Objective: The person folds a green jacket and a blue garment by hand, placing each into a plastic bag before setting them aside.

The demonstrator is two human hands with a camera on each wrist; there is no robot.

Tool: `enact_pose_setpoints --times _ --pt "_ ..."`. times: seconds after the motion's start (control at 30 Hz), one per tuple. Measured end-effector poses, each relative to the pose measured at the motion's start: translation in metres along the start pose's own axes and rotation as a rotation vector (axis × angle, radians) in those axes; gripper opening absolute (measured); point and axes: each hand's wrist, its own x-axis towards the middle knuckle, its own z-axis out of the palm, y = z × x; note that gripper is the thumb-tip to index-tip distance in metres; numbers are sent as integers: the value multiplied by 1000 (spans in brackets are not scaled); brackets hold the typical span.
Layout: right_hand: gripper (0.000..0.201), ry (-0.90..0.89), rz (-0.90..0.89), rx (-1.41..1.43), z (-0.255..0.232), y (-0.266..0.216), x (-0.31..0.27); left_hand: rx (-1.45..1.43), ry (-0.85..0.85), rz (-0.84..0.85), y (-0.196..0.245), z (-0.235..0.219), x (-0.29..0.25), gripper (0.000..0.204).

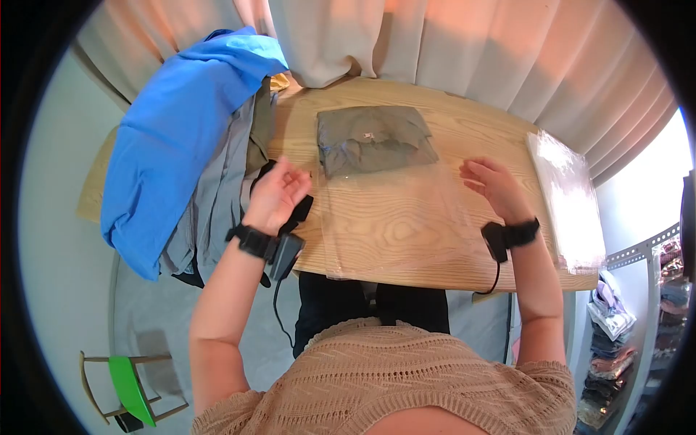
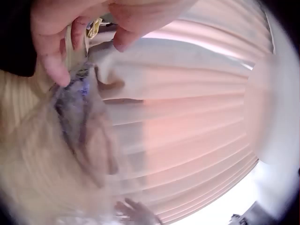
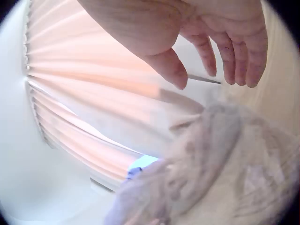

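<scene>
A folded olive-grey garment [image 1: 377, 138] lies inside a clear plastic bag [image 1: 391, 232] on the wooden table. The garment fills the far end of the bag, and the bag's flat, see-through part stretches towards the person. Left of the bag is my left hand [image 1: 279, 194], raised over the table with loosely bent fingers and a gap between fingers and thumb. To the right, my right hand [image 1: 500, 190] hovers with its fingers relaxed and holds nothing. In the right wrist view, the thumb and fingers [image 3: 227, 58] stand apart, with the blurred garment below them.
A heap of clothes, with a blue garment [image 1: 196, 116] over grey ones [image 1: 221, 174], covers the table's left side. At the right edge lies a stack of clear plastic bags [image 1: 569, 203]. Curtains [image 1: 464, 51] hang behind; a shelf of packed clothes [image 1: 609, 348] stands lower right.
</scene>
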Motion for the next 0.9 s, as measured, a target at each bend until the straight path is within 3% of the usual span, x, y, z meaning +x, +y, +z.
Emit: enact_pose_setpoints --times 0.1,0.17,0.3,0.37,0.57,0.77,0.83,0.87,0.9 --pt "33 61 74 -84 -7 33 45 325 123 -181 -21 4 26 34" --pt "35 -30 346 -140 0 43 64 484 79 -181 -19 13 29 32" --pt "31 -61 374 -273 15 36 66 806 -5 -193 -19 18 29 28" --pt "26 -166 360 -83 3 58 78 798 -12 -203 -19 13 31 27" --pt "19 -228 522 -157 -29 60 32 816 -145 -302 -12 7 3 22" --pt "23 -219 625 -198 -30 51 -76 924 -206 -434 -21 -6 -56 19" --pt "20 -16 353 -428 -37 54 -98 1182 -273 -46 -17 -15 -69 14" --pt "21 48 208 -588 -49 65 -104 1322 -302 248 -14 -13 -79 34" --pt "21 52 220 -584 -41 62 -111 1324 -310 236 -10 -6 -84 34"
